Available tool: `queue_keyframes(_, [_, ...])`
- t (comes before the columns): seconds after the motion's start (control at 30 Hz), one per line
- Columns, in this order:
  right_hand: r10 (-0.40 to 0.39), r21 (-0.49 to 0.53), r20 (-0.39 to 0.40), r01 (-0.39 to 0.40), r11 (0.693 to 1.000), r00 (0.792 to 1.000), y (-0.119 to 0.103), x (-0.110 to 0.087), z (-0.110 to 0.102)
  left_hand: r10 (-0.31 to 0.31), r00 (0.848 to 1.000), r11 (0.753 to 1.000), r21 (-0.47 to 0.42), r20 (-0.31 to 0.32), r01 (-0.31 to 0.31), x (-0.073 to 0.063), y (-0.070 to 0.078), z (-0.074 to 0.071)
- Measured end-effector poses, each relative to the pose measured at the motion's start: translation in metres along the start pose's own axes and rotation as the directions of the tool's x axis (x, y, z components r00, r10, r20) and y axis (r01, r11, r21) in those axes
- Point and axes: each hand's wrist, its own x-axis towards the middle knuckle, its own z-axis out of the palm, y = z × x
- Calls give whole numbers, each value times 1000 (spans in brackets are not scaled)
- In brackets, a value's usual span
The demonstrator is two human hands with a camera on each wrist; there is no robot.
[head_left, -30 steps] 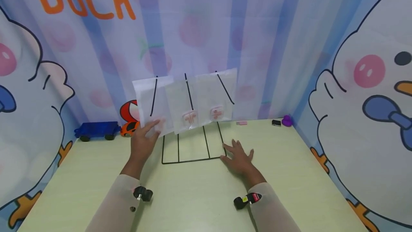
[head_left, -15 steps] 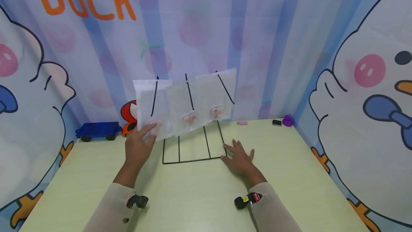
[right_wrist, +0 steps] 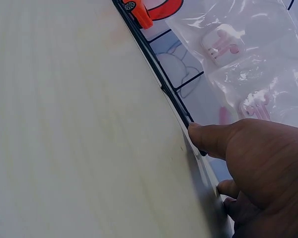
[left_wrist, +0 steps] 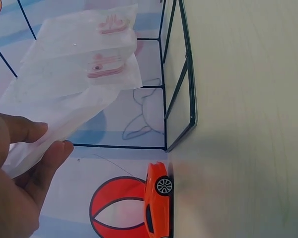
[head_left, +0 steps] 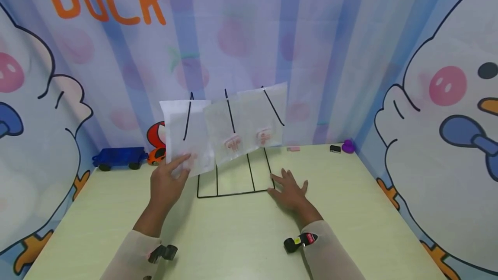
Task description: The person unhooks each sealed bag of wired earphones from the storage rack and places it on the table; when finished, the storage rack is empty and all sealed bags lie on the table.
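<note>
Three whitish translucent bags hang from hooks on a black wire rack point(head_left: 235, 193). Between its thumb and fingers my left hand point(head_left: 168, 185) pinches the lower part of the left bag point(head_left: 186, 128), which bends away from the rack in the left wrist view. Small flat cases with pink earphones show inside the middle bag point(head_left: 221, 124) and the right bag point(head_left: 260, 113); fingers partly cover the left bag's contents. My right hand point(head_left: 289, 191) lies spread on the table at the rack's front right corner, its thumb touching the base wire in the right wrist view.
Behind the left hand stand an orange toy car point(left_wrist: 157, 203) and a blue toy wagon point(head_left: 119, 158). Along the back edge of the table point(head_left: 241, 237) lie a pink block point(head_left: 293, 148), a small black item point(head_left: 335, 148) and a purple toy point(head_left: 348, 146). A printed curtain backs everything.
My left hand has shifted left and down with the left bag's lower end, and that bag's bottom now hangs lower. The right hand stays at the rack's corner.
</note>
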Motion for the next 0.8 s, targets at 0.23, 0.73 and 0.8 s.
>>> queue_keyframes(0.23, [-12, 13, -6, 12, 1000, 1000, 2, 0, 0, -29, 999, 1000, 1, 39, 29, -9, 5, -10])
queue_keyframes(0.73, [-9, 6, -8, 9, 1000, 1000, 1, 0, 1, -15, 996, 1000, 25, 91, 13, -28, 8, -29])
queue_keyframes(0.8, [-8, 5, -8, 8, 1000, 1000, 1, 0, 1, -17, 995, 1000, 16, 96, 16, -32, 9, -32])
